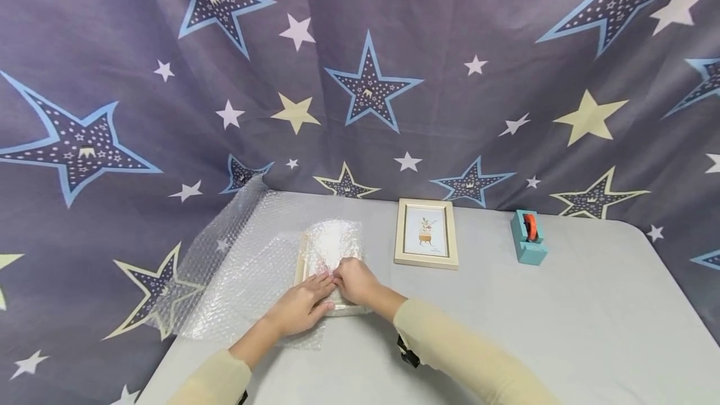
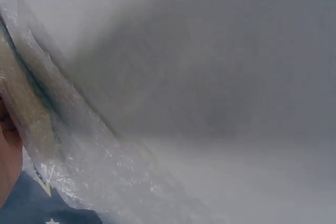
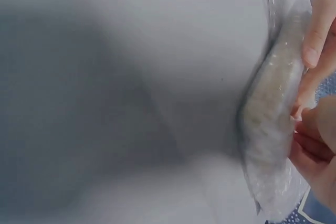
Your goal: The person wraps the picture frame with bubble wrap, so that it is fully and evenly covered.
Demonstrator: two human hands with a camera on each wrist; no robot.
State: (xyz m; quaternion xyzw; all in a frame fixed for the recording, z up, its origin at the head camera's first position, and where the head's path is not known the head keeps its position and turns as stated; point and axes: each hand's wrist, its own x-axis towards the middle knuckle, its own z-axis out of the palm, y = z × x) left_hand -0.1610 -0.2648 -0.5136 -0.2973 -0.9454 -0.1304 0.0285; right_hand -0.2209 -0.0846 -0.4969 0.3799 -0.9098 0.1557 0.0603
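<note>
A picture frame (image 1: 302, 261) with a light wooden edge lies on the table, partly covered by clear bubble wrap (image 1: 242, 286) that folds over its right side. My left hand (image 1: 300, 305) rests on the wrapped frame, fingers fairly straight and pointing toward the right hand. Close beside it my right hand (image 1: 357, 281) has curled fingers and pinches the bubble wrap over the frame's middle. In the right wrist view, the right hand (image 3: 317, 145) shows thumb and finger together at the wrap (image 3: 268, 103). The left wrist view shows mostly wrap (image 2: 94, 156) and table.
A second picture frame (image 1: 426, 234) with a plant print lies unwrapped to the right. Farther right stands a teal tape dispenser (image 1: 529, 237) with an orange-red core. The wrap's loose end hangs past the left table edge, near the star-patterned cloth (image 1: 450, 111) behind.
</note>
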